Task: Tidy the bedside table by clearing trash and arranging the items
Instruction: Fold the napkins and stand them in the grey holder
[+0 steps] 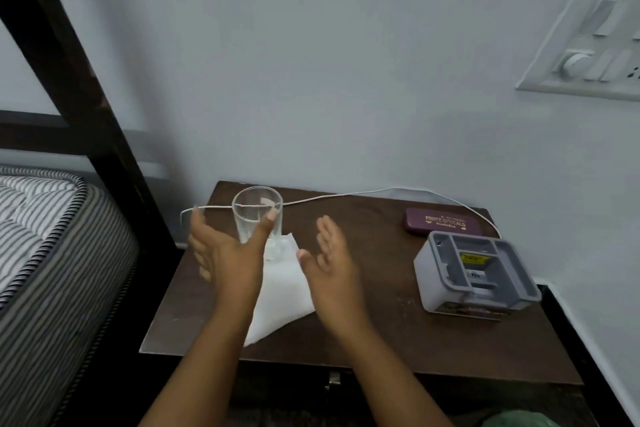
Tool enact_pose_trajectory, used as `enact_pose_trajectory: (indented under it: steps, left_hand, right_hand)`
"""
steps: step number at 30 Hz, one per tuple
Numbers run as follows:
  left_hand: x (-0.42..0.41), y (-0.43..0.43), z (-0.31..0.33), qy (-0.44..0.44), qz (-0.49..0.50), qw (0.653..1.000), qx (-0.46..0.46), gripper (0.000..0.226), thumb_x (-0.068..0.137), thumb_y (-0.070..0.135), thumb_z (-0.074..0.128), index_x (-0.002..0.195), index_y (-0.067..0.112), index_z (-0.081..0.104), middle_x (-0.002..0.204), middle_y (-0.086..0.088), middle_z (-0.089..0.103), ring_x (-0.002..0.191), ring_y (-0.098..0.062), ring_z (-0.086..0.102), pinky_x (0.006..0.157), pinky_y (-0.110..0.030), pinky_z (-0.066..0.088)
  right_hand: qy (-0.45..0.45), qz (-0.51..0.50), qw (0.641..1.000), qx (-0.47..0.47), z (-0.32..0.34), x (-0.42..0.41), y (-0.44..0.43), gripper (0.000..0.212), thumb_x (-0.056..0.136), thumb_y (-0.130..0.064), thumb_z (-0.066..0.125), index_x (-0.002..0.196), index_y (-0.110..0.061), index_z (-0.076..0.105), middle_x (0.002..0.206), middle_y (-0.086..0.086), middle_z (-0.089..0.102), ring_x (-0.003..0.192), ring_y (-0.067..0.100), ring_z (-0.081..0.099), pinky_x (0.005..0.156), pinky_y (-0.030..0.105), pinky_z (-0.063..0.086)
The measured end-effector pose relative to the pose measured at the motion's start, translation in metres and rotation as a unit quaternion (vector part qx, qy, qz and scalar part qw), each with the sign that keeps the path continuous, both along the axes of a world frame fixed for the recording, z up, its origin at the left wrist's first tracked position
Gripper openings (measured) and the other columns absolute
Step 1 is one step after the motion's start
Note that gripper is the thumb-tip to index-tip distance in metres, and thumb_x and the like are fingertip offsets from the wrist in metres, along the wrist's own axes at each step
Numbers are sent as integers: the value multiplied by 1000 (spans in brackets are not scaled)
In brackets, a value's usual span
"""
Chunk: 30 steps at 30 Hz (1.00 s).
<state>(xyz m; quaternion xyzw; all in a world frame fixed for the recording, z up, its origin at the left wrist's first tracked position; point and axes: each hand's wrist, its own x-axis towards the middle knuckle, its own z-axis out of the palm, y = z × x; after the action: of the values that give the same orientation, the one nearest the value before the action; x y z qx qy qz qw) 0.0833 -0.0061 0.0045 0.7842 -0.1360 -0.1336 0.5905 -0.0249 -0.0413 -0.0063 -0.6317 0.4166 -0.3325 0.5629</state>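
— Any writing you can read?

— On the maroon case [441, 224], right of centre at the table's [381, 340] back edge: gold letters, "PRINCE OPTICALS", with smaller lines above and below that I can't make out. The grey box [474, 274] just below it in the frame carries a yellow label [473, 258], too small to read.

— And your hands?

— Both released, holding nothing. My left hand [225, 253] is at centre frame, palm turned up and inward, fingers straight and spread. Its thumb crosses in front of the glass [256, 211] (touching or not, I can't tell). My right hand [334, 263] is just right of it over the table, palm facing left, fingers straight and together, thumb out.

— Where's the glass?

— Upright near the table's back left corner, standing on the far corner of a white napkin [284, 288]. The napkin runs down toward the front edge, partly under my left forearm [221, 340]. A white cable [346, 195] passes behind the glass and curves right toward the box.
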Motion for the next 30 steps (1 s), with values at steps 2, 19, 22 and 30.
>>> enact_pose_trajectory:
  steps: [2,19,22,30]
  left_hand:
    - [11,2,-14,33,-55,998,-15,112,60,47,82,146,25,14,154,-3,24,141,-23,26,114,-49,26]
    - [31,-23,-37,-37,-115,988,-101,49,69,16,79,111,30,58,93,23,64,86,7,62,73,-15,51]
    - [43,-36,-35,-28,-122,986,-110,56,71,8,77,117,33,56,96,17,64,90,-8,65,69,-33,59]
    - [61,-45,-42,-5,-89,990,-105,66,71,0,74,115,44,53,85,27,57,76,2,61,45,-22,54]
  right_hand:
    - [25,43,998,29,-9,25,-11,72,87,-9,60,146,-26,21,153,-6,29,139,8,29,114,31,28]
    - [30,-2,996,-86,-19,70,-37,58,73,-1,71,122,-25,51,111,-1,65,98,15,64,80,28,57]
    - [23,-3,997,-79,-16,82,-50,59,73,8,65,121,-23,50,104,-3,61,92,18,66,69,22,57]
    - [21,20,998,-59,-33,111,-60,55,75,9,59,120,-22,51,96,-5,60,87,21,66,72,42,59]
